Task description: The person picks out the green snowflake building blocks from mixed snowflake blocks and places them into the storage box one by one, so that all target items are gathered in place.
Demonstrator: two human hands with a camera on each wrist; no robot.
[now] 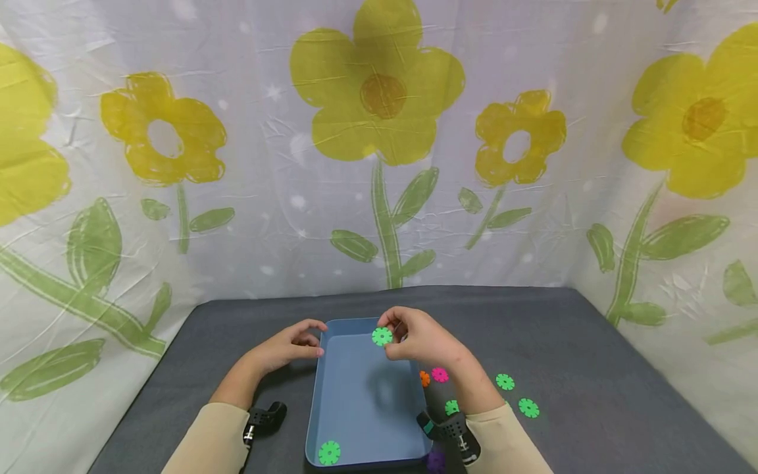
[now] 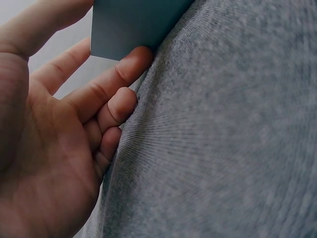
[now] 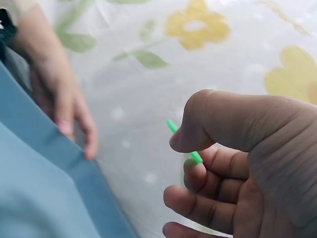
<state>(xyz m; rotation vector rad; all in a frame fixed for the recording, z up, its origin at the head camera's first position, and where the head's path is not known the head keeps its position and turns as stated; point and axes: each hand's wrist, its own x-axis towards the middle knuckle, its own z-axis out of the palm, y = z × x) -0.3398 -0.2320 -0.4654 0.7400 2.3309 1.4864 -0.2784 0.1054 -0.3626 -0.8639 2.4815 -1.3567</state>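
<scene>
A blue rectangular tray (image 1: 349,395) lies on the dark cloth. My right hand (image 1: 417,336) pinches a green notched plastic disc (image 1: 381,336) between thumb and fingers, above the tray's far right part. Seen edge-on in the right wrist view, the disc (image 3: 196,157) pokes out past the thumb tip. At the tray's far left corner, my left hand (image 1: 287,347) touches the outer wall with loosely bent fingers. The left wrist view shows its fingers (image 2: 99,91) against the tray wall (image 2: 124,29). Another green disc (image 1: 329,453) lies inside, in the near left corner.
Right of the tray are loose discs: orange (image 1: 424,378), pink (image 1: 440,374), purple (image 1: 435,461) and several green ones (image 1: 529,408), some partly behind the right arm. A flower-printed curtain (image 1: 266,217) rises behind the cloth-covered table (image 1: 503,322).
</scene>
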